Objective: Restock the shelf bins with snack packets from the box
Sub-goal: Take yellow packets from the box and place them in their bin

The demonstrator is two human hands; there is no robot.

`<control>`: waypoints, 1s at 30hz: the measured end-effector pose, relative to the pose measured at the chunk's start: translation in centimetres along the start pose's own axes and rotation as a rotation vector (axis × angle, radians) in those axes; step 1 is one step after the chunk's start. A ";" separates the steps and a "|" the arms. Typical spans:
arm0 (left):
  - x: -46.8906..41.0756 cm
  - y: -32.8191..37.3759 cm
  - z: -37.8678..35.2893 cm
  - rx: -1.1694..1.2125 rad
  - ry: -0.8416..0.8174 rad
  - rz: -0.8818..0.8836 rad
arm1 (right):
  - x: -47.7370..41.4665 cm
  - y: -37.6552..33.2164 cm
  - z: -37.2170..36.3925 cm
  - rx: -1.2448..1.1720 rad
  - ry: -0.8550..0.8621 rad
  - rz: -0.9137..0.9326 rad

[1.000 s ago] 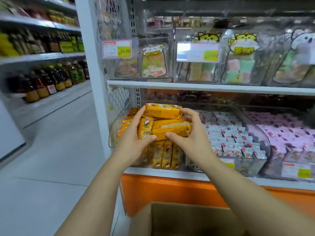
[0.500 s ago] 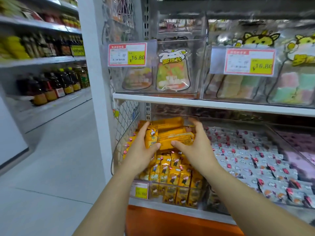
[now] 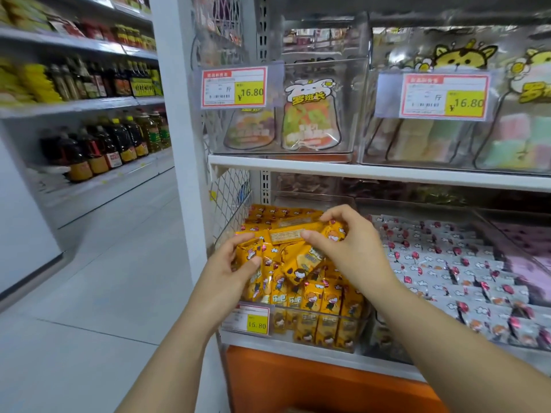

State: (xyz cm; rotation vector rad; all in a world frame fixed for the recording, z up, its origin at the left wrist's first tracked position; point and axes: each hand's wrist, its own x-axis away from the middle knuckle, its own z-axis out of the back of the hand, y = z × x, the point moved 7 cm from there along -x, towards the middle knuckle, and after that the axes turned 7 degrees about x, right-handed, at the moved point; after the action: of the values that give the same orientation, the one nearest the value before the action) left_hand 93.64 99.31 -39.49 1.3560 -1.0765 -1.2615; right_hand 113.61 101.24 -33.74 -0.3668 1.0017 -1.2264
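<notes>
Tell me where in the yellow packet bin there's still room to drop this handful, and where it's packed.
Most room shows at the bin's back, under the white shelf, where the yellow packets lie lower. The front wall is crowded with upright packets. Both hands, left hand and right hand, hold the handful mid-bin. The grey packet bin is heaped.

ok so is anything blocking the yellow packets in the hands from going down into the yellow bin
Nothing visible does. The left hand and right hand hold the yellow packets directly over the open-topped yellow bin, resting on the packets already piled there. The shelf above sits well clear.
</notes>
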 end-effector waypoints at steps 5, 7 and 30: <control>0.7 2.2 2.2 -0.061 0.273 -0.167 | 0.4 -0.3 -1.5 0.053 -0.133 -0.031; 0.8 2.0 3.0 -0.010 0.339 -0.159 | 0.5 -0.2 -1.4 0.076 -0.145 -0.039; -0.6 -2.6 -1.9 -0.940 -0.215 -0.034 | 2.1 0.0 -5.2 0.707 -0.402 0.173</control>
State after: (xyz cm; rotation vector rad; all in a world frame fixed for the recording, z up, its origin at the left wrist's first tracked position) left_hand 95.50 100.40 -41.94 0.5267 -0.4546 -1.6602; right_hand 109.45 100.71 -37.46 0.0361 0.2149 -1.2038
